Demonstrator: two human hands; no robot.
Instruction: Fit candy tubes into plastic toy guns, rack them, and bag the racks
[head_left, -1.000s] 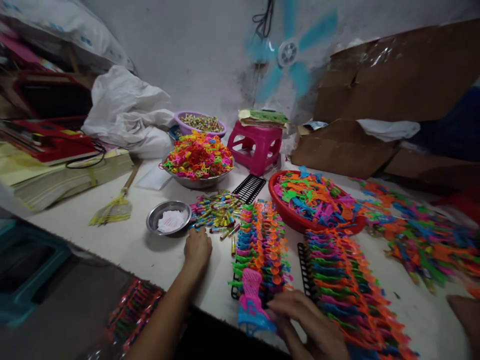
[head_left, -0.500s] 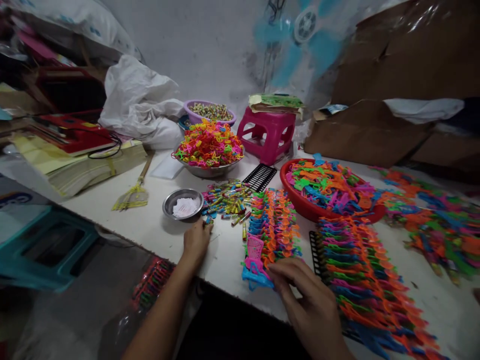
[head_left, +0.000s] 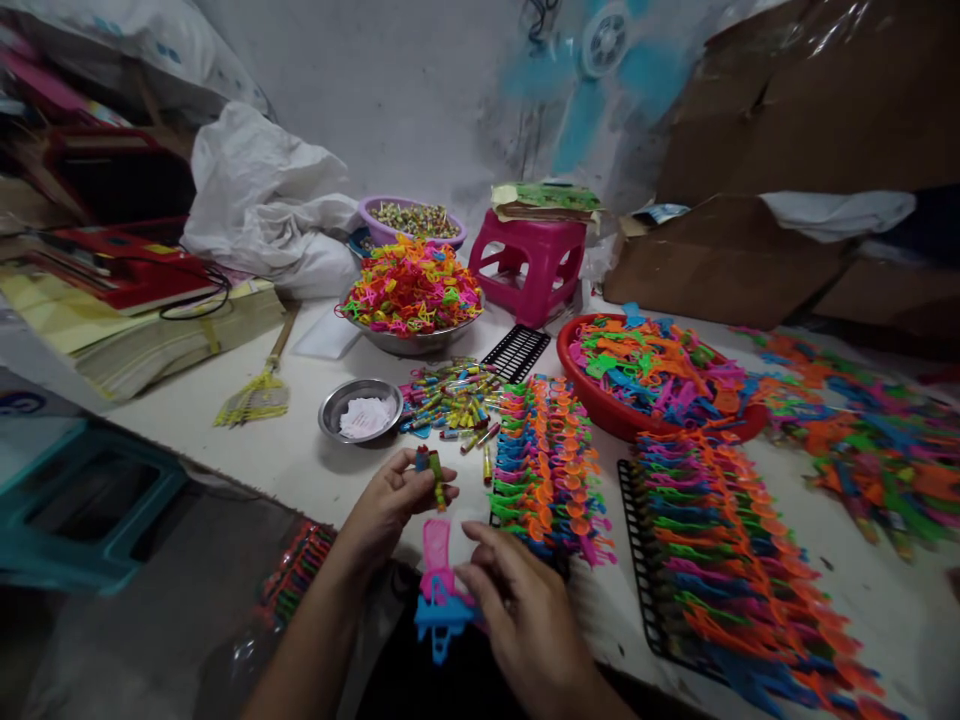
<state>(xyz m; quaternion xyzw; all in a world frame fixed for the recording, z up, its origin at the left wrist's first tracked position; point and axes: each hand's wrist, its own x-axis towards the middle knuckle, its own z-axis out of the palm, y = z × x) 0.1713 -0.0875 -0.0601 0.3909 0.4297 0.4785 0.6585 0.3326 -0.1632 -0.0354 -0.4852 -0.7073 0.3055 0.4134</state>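
Fingers of the left hand (head_left: pixel 384 505) grip two small tubes (head_left: pixel 438 480), to the near right of the steel bowl (head_left: pixel 334 408); those of the right hand (head_left: pixel 531 612) pinch a pink-and-blue plastic piece (head_left: pixel 436 550), farther toward the wearer from the bowl. Any writing on the bowl's white paper (head_left: pixel 366 418) is too small to read.

Shiny metal dish (head_left: pixel 326 421), smooth plastic stool (head_left: pixel 527 264), matt cardboard box (head_left: pixel 712 262), wooden-handled brush (head_left: pixel 283 338)

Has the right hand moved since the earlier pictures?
Yes: the right hand, with the pink-and-blue plastic piece, has shifted left, judged against the red basin.
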